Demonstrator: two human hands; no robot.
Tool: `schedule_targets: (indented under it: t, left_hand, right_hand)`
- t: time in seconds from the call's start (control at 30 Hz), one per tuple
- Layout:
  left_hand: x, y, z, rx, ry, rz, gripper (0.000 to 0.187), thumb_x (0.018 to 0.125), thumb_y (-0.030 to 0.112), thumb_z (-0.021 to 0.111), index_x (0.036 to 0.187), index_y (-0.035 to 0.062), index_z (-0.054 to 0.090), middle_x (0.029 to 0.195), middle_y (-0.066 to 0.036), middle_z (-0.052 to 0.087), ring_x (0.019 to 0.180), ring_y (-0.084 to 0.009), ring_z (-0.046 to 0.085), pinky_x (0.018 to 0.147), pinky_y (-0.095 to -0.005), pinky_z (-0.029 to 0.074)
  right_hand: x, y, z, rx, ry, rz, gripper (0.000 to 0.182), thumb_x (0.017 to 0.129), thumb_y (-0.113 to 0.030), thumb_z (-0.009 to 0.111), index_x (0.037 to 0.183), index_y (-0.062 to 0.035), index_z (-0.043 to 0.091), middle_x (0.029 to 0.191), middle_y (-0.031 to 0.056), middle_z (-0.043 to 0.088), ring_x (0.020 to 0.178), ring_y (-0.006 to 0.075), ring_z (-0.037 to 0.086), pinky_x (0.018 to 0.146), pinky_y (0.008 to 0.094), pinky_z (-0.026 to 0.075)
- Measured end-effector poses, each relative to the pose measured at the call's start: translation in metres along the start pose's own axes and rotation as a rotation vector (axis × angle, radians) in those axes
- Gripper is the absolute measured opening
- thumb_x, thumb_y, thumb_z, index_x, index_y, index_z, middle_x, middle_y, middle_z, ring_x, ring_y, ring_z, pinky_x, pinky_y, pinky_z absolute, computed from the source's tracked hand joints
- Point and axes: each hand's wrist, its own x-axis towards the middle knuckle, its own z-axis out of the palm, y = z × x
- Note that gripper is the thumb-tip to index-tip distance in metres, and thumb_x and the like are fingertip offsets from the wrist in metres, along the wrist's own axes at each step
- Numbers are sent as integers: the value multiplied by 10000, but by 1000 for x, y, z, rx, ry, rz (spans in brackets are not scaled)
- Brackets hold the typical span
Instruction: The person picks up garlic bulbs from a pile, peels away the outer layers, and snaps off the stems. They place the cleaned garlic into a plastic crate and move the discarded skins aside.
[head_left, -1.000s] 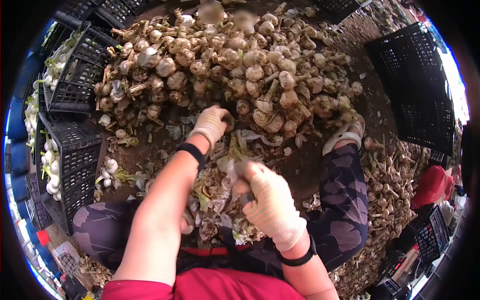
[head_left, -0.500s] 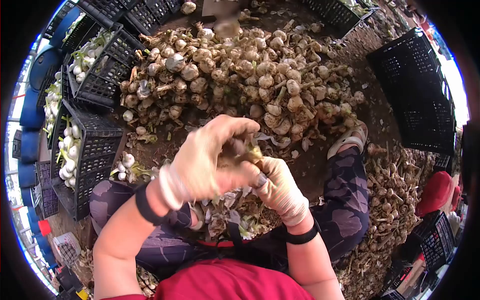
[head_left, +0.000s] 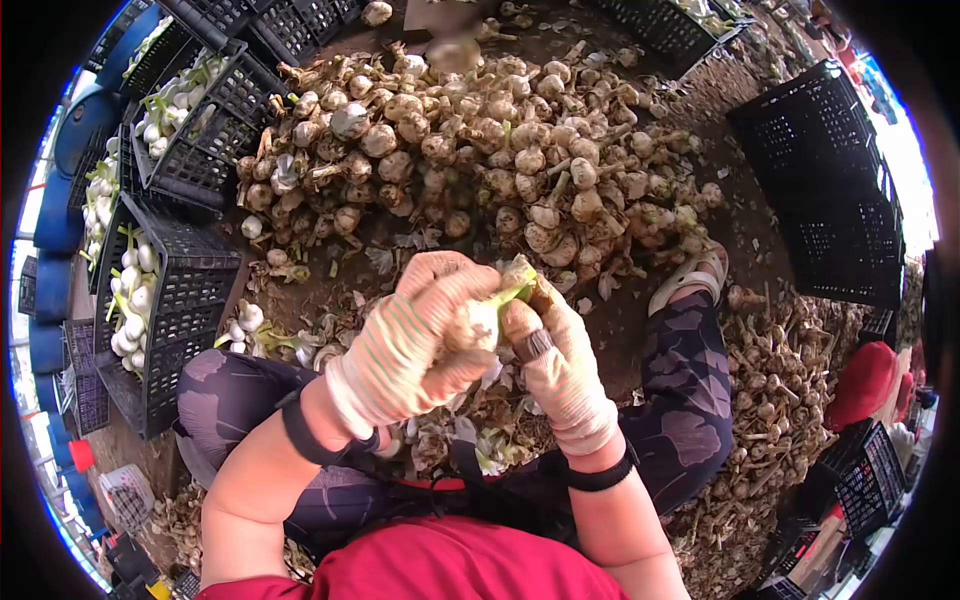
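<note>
My gloved left hand (head_left: 395,340) wraps round a garlic bulb (head_left: 473,326) in front of my lap, its pale side showing between the fingers. A short green stem (head_left: 516,287) with a brownish end points up and to the right from it. My right hand (head_left: 568,380), gloved too, pinches this stem between thumb and fingers. Around the right thumb sits a dark grey band (head_left: 533,345). Just beyond both hands spreads a large heap of dirty garlic bulbs (head_left: 540,140) with dry stems. Peeled skins and leaf scraps (head_left: 440,440) lie between my legs.
Black crates (head_left: 190,290) with cleaner white garlic (head_left: 133,300) stand at the left. An upended black crate (head_left: 825,185) is at the right. More garlic (head_left: 780,400) lies beside my right leg, near a red rounded object (head_left: 862,387). Several white bulbs (head_left: 248,320) rest near my left knee.
The left hand has closed round a garlic bulb, now visible with its green stem. The right hand has risen slightly and grips the stem.
</note>
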Motion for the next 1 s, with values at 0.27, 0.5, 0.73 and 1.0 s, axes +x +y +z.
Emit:
schedule_targets:
  t: [0.27,0.5,0.73,1.0]
  left_hand:
    - [3,3,-5,-1120,77,-612,448,911,408,577,1190,66,494,1064,-68,577,843,-185,636,632,-285,559]
    - [4,-8,6,-985,121,-386,777,802,522,690,1345,52,391,1172,-98,530,1093,-194,535,960,-327,437]
    - [-5,-11,24,-625,269,-358,475,813,362,739,1125,28,610,1193,-91,494,1072,-171,513,915,-319,433]
    - [-13,4,9,-995,-82,-493,658,924,480,540,1320,-42,477,1260,-90,560,1135,-151,516,1003,-287,375]
  right_hand:
    - [-2,-6,-2,318,-263,20,592,838,-485,676,1127,17,556,984,26,615,880,68,565,780,192,438]
    - [-1,-9,7,319,129,214,217,957,-119,454,1086,6,575,956,40,633,834,92,581,753,237,470]
    - [-10,-22,11,203,-209,282,156,936,-107,484,1025,-11,568,843,-14,568,745,50,487,684,210,421]
    - [23,12,-19,-462,228,81,154,859,-28,496,980,2,586,843,146,618,757,252,598,706,318,480]
